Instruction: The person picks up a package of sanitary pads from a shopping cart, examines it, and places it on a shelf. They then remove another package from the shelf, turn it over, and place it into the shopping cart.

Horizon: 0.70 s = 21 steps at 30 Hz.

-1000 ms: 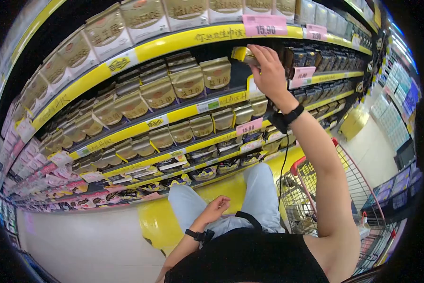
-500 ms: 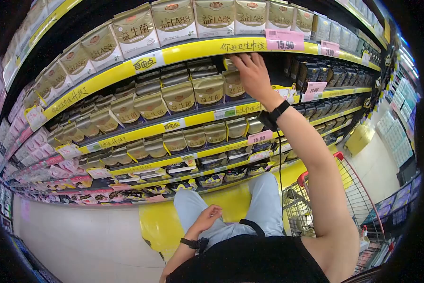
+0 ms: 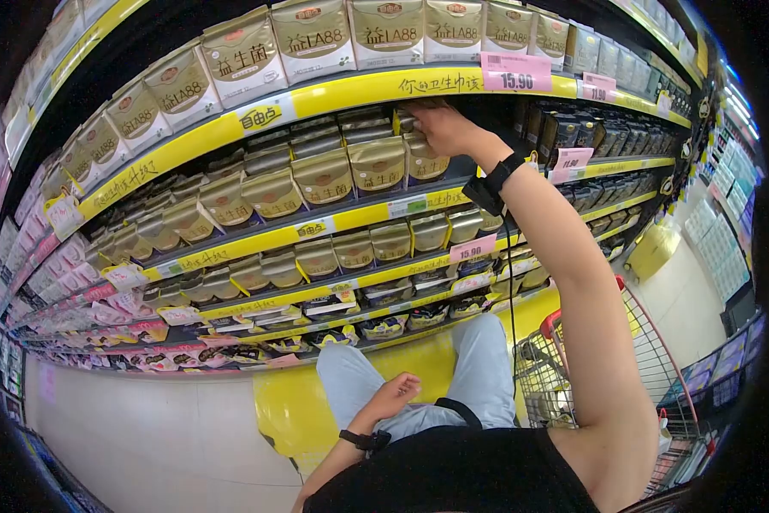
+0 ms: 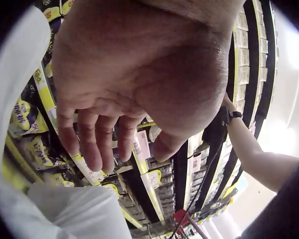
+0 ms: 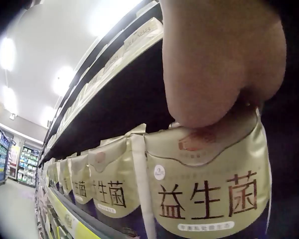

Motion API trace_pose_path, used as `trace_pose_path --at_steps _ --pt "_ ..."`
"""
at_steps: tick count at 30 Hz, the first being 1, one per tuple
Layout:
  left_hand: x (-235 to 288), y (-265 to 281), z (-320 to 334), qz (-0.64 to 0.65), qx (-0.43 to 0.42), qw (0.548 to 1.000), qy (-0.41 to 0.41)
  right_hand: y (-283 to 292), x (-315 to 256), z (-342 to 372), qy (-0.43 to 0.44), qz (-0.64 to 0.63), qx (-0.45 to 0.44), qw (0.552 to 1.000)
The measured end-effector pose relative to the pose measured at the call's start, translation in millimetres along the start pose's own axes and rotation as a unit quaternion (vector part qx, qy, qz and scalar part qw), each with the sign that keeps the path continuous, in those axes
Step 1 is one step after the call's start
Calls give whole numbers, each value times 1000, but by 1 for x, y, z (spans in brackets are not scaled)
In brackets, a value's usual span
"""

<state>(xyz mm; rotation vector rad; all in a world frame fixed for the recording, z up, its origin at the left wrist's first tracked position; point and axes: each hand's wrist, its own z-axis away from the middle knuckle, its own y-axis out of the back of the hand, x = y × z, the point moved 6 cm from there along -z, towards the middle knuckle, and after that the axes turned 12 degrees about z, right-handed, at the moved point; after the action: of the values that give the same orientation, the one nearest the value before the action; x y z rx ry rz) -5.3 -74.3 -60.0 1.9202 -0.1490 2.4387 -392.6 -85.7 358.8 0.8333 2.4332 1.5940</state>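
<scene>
A supermarket aisle with tiered shelving (image 3: 342, 97) fills the far side, its yellow edge strips running from left to right above a pale tiled floor (image 3: 145, 427). On the tier below the top row of white-and-gold packs (image 3: 389, 36), a row of gold packs stands, and at its right end is the front gold pack (image 3: 428, 162). This one stands upright, its printed face turned to the near side, out into the aisle, and its folded flap at the top. Its three large characters read level from left to right; its long axis seems to run up and down, though the right wrist view cuts off its base. The right hand (image 3: 453, 130) reaches in over its top, beside a rear gold pack (image 3: 408, 125) just beyond. Only part of that one shows, a yellow edge towards the left, so its long axis cannot be made out. The right fingers are hidden in the shadow under the tier above, and whether they grasp anything cannot be told. The left hand (image 3: 393, 395) is released, palm bare and fingers loosely bent, above the person's pale trousers (image 3: 479, 363) on the near side. A shopping cart (image 3: 551, 323) with a red handle stands near, to the right.
</scene>
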Motion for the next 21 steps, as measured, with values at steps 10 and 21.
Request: trace_pose_path --at_steps 10,21 --pt "-1 12 5 -7 30 999 -30 -22 12 -6 -23 -170 -124 977" --pt "8 4 8 -8 34 999 -22 6 -6 3 78 -98 -198 972"
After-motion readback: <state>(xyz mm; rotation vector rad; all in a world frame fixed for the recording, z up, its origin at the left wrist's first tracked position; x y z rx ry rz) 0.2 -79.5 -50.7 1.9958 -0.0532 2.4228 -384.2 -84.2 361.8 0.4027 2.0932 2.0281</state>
